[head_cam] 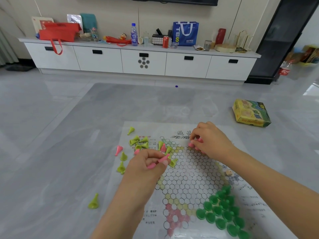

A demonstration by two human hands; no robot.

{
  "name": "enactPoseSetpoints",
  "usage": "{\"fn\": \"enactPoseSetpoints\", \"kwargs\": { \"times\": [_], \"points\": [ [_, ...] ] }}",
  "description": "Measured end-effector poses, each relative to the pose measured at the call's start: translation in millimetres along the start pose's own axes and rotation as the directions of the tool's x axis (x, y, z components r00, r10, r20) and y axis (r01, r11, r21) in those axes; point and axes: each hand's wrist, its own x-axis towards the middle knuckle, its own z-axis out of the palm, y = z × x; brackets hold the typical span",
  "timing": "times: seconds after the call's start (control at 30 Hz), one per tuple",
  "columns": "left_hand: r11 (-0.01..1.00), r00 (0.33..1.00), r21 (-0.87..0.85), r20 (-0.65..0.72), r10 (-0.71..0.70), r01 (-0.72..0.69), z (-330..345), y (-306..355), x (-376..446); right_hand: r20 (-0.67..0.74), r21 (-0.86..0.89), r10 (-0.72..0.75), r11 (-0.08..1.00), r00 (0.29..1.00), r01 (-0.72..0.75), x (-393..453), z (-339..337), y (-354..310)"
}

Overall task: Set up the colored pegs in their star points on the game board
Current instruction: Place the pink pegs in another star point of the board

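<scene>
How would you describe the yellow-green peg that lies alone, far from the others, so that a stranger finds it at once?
Start from the game board on the grey floor and look past its near left edge, left of the left hand's forearm. There one yellow-green peg lies on its side on bare floor. Unlike the other yellow-green pegs, clustered at the board's far left corner, no peg lies close to it.
</scene>
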Motion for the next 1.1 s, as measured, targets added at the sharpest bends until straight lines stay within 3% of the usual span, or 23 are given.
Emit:
{"fn": "enactPoseSetpoints", "kwargs": {
  "times": [0.17, 0.3, 0.43, 0.63, 0.73, 0.83, 0.93, 1.1],
  "points": [
    [1.000, 0.999, 0.002, -0.007, 0.031, -0.031, 0.0, -0.3, -0.7, -0.096, 0.100, -0.030, 0.994, 0.995, 0.039, -12.2, -16.3, -19.2],
    [0.998, 0.999, -0.045, -0.029, 0.033, -0.034, 0.5, 1.2, -1.1, 0.010, 0.412, -0.151, 0.902, 0.988, 0.133, -37.5, -30.8, -57.4],
    [0.997, 0.998, -0.066, -0.056, 0.023, -0.027, 2.4, 0.6, -1.7, 0.087, 0.633, -0.122, 0.773, 0.989, 0.039, -48.8, -31.0, -68.2],
    [1.000, 0.999, -0.028, -0.041, -0.008, 0.007, 7.3, -0.9, -2.9, 0.059, 0.701, -0.065, 0.714, 0.996, 0.005, -61.6, -25.2, -67.0],
    [0.996, 0.998, -0.073, -0.035, -0.054, 0.052, 8.2, 1.2, -4.5, 0.009, 0.752, 0.130, 0.652, 0.991, -0.093, -63.7, -34.9, -39.3],
    [0.976, 0.991, -0.185, -0.057, -0.124, 0.112, 7.6, 3.9, -1.4, -0.066, 0.830, 0.438, 0.522, 0.897, -0.194, -68.2, -45.2, 6.6],
    [0.974, 0.989, -0.179, -0.040, -0.146, 0.136, 9.3, 3.1, 1.0, -0.066, 0.705, 0.499, 0.636, 0.864, -0.314, -74.1, -41.3, 40.7],
    [0.980, 0.993, -0.165, -0.003, -0.117, 0.115, 13.9, 2.3, -0.5, -0.003, 0.451, 0.374, 0.828, 0.927, -0.333, -77.1, -27.1, 48.0]
  ]
}}
